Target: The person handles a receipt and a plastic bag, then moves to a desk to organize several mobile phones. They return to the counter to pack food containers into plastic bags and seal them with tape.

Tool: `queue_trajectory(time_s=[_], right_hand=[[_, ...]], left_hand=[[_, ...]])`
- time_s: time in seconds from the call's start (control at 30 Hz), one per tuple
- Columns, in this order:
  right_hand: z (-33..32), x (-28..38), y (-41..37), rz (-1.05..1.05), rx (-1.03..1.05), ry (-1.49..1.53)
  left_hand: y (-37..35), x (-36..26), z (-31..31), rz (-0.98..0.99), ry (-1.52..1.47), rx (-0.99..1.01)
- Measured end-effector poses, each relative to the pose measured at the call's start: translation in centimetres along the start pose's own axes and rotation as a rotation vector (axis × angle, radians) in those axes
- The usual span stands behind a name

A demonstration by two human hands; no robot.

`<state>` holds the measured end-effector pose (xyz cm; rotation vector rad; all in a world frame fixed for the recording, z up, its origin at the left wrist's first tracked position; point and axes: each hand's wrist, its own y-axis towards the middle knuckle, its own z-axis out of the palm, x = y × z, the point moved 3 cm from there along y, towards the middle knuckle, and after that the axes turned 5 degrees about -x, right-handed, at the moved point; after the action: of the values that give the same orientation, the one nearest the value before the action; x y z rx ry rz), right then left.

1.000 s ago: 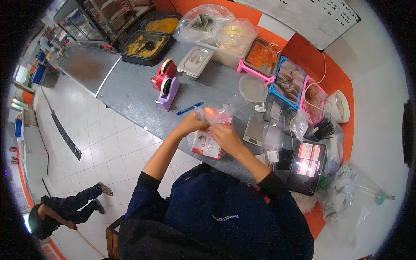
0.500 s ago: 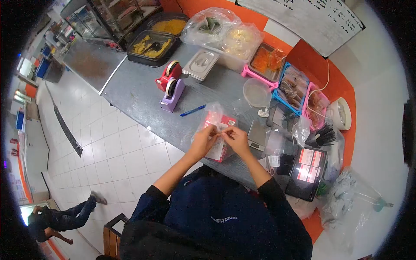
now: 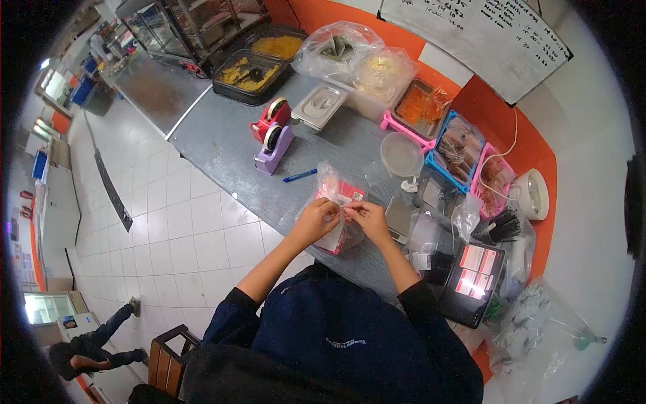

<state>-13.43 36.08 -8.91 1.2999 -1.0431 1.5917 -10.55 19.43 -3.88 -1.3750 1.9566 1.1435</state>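
Observation:
A red and white box (image 3: 349, 192) sits inside a clear plastic bag (image 3: 328, 176) at the front edge of the grey counter. Over it, my left hand (image 3: 319, 221) pinches the bag's plastic with bent fingers. My right hand (image 3: 367, 218) is close beside it on the right, its thumb and fingers also pinched on the plastic. The exact bit between the fingertips is too small to make out. A blue pen (image 3: 299, 176) lies behind and left of the box, and a small scale (image 3: 401, 219) lies right of my right hand.
Purple (image 3: 274, 149) and red tape dispensers (image 3: 270, 120) stand left of a lidded metal container (image 3: 319, 106). Food trays and baskets line the back. A tablet (image 3: 472, 284) lies at right, a wooden chair (image 3: 166, 363) stands lower left, and a person (image 3: 94, 350) walks beyond.
The view has shifted slightly. My hands stay over the bagged box, with their fingertips a little farther apart. The person at lower left has taken a stride.

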Motion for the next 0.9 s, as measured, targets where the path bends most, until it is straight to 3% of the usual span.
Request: queue_trajectory(time_s=[0.17,0.23,0.37,0.43,0.47,0.53,0.57,0.63,0.67,0.7,0.73,0.8,0.83,0.9], right_hand=[[0.1,0.4,0.0,-0.07,0.0,-0.124],[-0.1,1.3,0.2,-0.188,0.037,-0.097],[0.0,2.0,0.0,-0.046,0.018,-0.164],[-0.4,3.3,-0.2,-0.346,-0.151,-0.619],[-0.6,2.2,0.0,-0.35,-0.135,-0.619],[-0.9,-0.6,0.0,-0.303,-0.152,-0.1],[-0.8,-0.6,-0.4,-0.307,-0.131,-0.097],[-1.6,-1.0,-1.0,-0.025,-0.289,0.044],[-2.3,-1.7,-0.8,-0.079,-0.397,-0.038],[-3.2,-3.1,-0.4,-0.134,-0.506,-0.113],[-3.3,-4.6,0.5,-0.147,-0.471,-0.101],[-3.3,-7.3,2.7,0.089,-0.441,-0.125],[-2.9,-7.1,4.3,0.082,-0.408,-0.123],[-0.6,-6.6,7.7,0.229,-0.235,-0.001]], left_hand=[[0.1,-0.2,0.2,-0.012,0.054,0.006],[0.2,0.4,0.6,-0.157,-0.109,0.0],[0.9,-0.6,0.4,-0.052,0.111,-0.01],[1.3,-1.5,0.1,-0.25,0.365,-0.018],[1.2,-0.9,0.4,-0.26,0.369,-0.03],[0.8,1.1,0.9,-0.336,0.342,-0.007],[0.8,1.1,0.4,-0.346,0.35,-0.025],[1.1,0.8,-0.6,-0.258,0.254,0.065],[1.5,0.6,-1.6,-0.266,0.275,0.03],[2.0,-0.5,-2.5,-0.03,0.535,-0.022],[2.1,-1.4,-2.9,0.206,0.796,-0.063],[2.1,-1.8,-2.1,0.232,0.928,-0.003],[1.7,-1.8,-1.7,0.265,1.028,0.083],[0.1,-3.3,-3.8,0.11,0.938,0.011]])
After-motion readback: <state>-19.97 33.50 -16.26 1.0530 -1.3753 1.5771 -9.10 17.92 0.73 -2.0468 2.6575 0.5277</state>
